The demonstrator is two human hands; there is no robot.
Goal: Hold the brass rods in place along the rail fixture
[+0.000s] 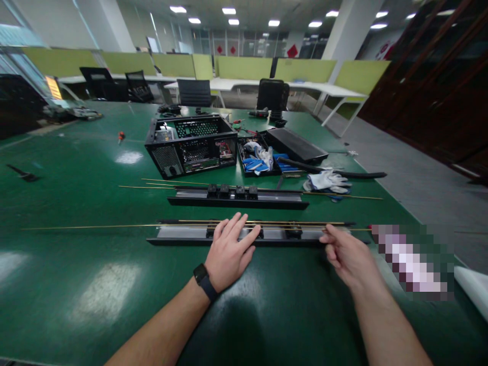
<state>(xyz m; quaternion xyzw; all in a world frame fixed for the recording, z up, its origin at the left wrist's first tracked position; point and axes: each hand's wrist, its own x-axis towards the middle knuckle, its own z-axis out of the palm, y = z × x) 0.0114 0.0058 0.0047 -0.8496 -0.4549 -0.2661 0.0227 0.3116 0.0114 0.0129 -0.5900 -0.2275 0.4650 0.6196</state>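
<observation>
A long black-and-silver channel rail (pixel 177 234) lies crosswise in front of me, with black blocks (pixel 294 230) set along it. Thin brass-coloured rods run along its length, and one rod (pixel 91 227) sticks out far to the left. My left hand (pixel 231 251), with a dark watch on the wrist, rests over the middle of the rail, fingers spread; it hides part of the blocks. Near the rail's right end, my right hand (pixel 346 256) has thumb and forefinger pinched on a thin brass rod. Its other fingers are curled.
Behind lies a second rail (pixel 236 203) with several black blocks and loose rods. Farther back are an open black computer case (pixel 192 147), a tray of gloves (pixel 259 157), a black panel (pixel 297 144) and white gloves (pixel 328 181). A blurred patch covers something at right.
</observation>
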